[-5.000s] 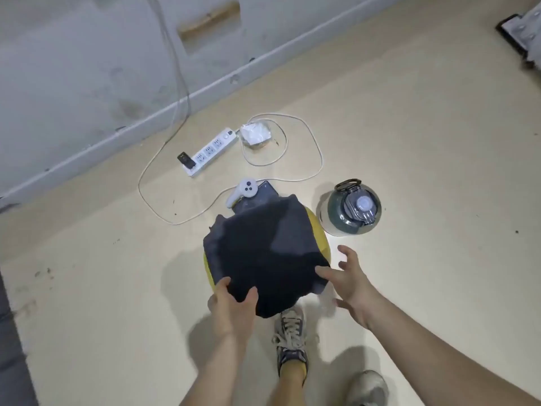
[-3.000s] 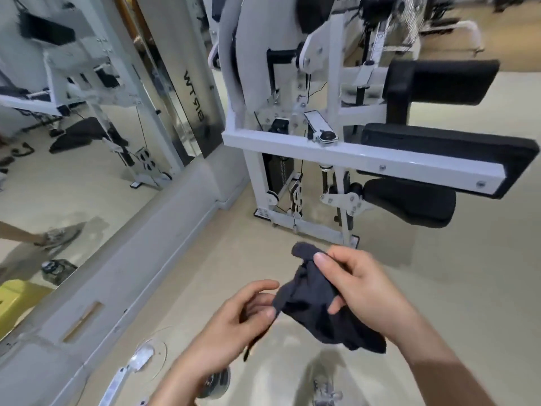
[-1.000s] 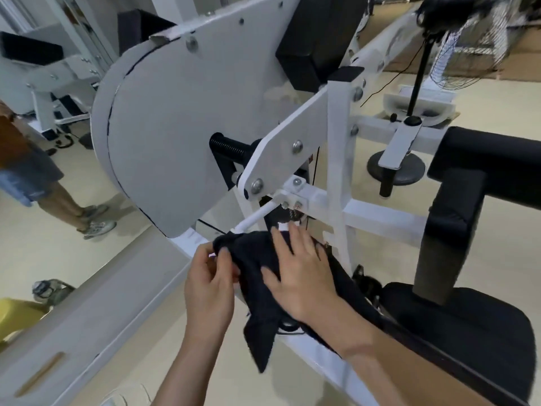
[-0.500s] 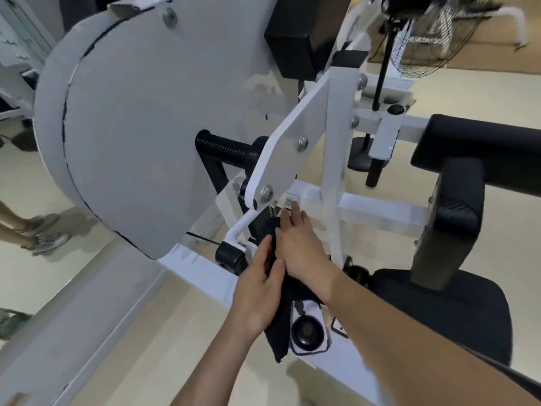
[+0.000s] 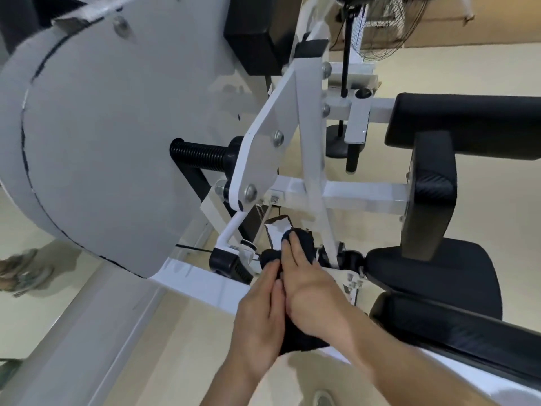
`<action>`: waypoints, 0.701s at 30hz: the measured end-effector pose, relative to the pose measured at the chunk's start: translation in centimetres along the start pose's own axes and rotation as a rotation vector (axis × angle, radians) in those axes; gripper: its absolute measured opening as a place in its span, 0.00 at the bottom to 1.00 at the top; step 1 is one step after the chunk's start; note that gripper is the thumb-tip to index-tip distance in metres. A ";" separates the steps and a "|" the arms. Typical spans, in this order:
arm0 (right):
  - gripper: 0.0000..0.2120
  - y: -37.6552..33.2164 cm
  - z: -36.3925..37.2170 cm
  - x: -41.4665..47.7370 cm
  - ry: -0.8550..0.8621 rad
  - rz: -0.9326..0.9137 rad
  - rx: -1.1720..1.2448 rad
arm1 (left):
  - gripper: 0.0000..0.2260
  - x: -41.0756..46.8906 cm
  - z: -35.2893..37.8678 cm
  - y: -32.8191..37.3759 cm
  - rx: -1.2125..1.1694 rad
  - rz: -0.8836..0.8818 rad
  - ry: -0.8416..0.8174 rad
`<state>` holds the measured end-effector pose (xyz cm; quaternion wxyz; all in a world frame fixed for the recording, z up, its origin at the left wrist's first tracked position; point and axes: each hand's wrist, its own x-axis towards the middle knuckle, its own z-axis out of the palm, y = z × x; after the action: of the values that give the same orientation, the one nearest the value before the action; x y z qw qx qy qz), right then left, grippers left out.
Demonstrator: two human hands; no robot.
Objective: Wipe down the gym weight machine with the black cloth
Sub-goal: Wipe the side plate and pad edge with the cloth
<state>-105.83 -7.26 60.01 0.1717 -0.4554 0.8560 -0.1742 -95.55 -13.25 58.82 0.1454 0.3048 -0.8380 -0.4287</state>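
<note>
Cloth pressed onto the machine's lower frame.
The black cloth (image 5: 303, 247), soft and light, lay bunched on the gym weight machine (image 5: 292, 148); right hand (image 5: 310, 285) pressed it flat-fingered, left hand (image 5: 259, 315) pinched its edge.

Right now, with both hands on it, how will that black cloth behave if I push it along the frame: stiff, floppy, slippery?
Probably floppy: the black cloth bunches under the right hand and hangs limp below the left hand. Likely light, since it stays draped over the white frame. On that smooth painted metal it may slide easily and snag on bolts.
</note>
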 end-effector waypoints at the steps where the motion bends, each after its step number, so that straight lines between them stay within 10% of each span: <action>1: 0.35 0.0 0.4 1.7 -0.010 0.043 0.020 | 0.17 1.4 -0.3 0.2 -0.023 -0.057 0.002; 13: 0.09 4.1 -6.2 1.7 0.122 0.162 0.282 | 0.18 -0.2 -4.5 2.6 -0.284 -0.142 0.084; 16: 0.06 1.8 -10.1 0.4 0.558 -0.015 0.670 | 0.11 -0.5 -7.4 6.4 -0.318 0.051 0.345; 21: 0.23 -4.5 -7.4 1.7 0.483 -0.474 0.879 | 0.16 4.3 -8.5 10.2 -0.049 0.389 0.418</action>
<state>-106.82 -9.97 68.33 0.1007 -0.4683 0.5917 -0.6484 -98.47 -16.80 71.97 0.4017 0.2166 -0.8220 -0.3407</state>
